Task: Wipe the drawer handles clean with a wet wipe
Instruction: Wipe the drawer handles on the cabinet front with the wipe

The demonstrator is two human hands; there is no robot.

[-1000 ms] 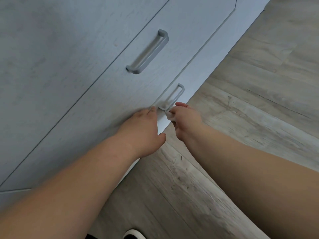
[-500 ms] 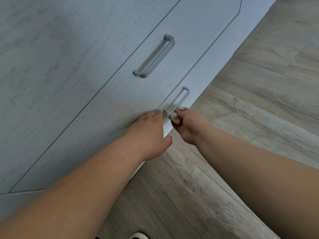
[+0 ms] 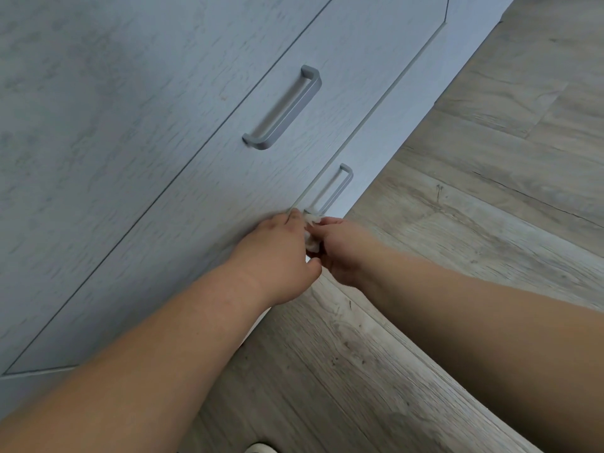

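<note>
Two grey bar handles sit on the pale blue-grey drawer fronts. The upper handle [image 3: 282, 107] is free. The lower handle [image 3: 333, 188] is near the floor, and both hands meet at its near end. My right hand [image 3: 340, 248] grips a crumpled white wet wipe [image 3: 312, 233] against that end of the handle. My left hand [image 3: 277, 256] rests on the drawer front beside it, fingertips at the seam between the two drawers, fingers fairly straight. Most of the wipe is hidden between the hands.
The drawer unit [image 3: 130, 158] fills the left and top of the view. Grey wood-look floor [image 3: 457, 207] runs along the right and bottom. A white shoe tip [image 3: 260, 447] shows at the bottom edge.
My right hand with the wipe has drawn closer to my left hand at the near end of the lower handle. The left hand stays on the drawer front.
</note>
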